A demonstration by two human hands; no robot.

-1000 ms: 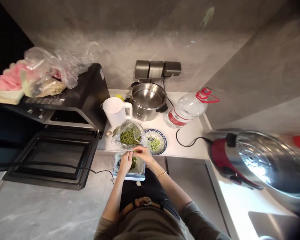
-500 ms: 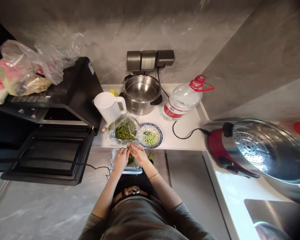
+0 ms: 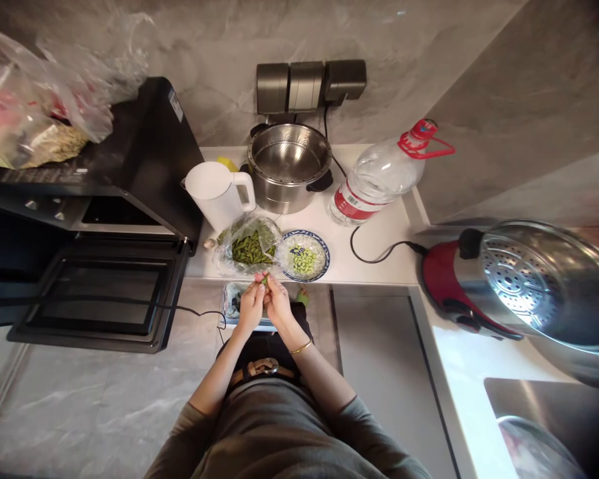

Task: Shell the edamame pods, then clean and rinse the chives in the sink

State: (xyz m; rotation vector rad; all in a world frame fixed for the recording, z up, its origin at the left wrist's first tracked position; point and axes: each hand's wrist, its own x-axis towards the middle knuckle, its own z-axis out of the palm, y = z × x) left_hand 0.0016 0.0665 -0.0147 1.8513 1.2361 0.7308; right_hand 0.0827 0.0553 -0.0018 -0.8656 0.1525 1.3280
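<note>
Just in front of the counter edge, my left hand [image 3: 252, 303] and my right hand [image 3: 278, 299] meet, fingertips pinched together on one green bean pod [image 3: 264, 279]. Beyond them on the counter lies a clear plastic bag [image 3: 224, 256] full of green pods [image 3: 252, 247]. To its right, a blue-rimmed plate [image 3: 324, 256] holds several shelled pale-green beans [image 3: 304, 261]. Below my hands, a light-blue bin [image 3: 229, 319] with a liner stands on the floor, partly covered by my hands and forearms.
A white jug [image 3: 214, 193], a steel pot [image 3: 286, 193] and a large water bottle [image 3: 373, 186] stand behind the plate. At left, a black oven [image 3: 149, 146] has its door [image 3: 100, 293] hanging down. A red electric steamer [image 3: 443, 279] sits at right by the sink [image 3: 528, 399].
The camera view has shifted, so the counter things sit higher in the picture. My hands are drawn closer together, still pinching the pod.
</note>
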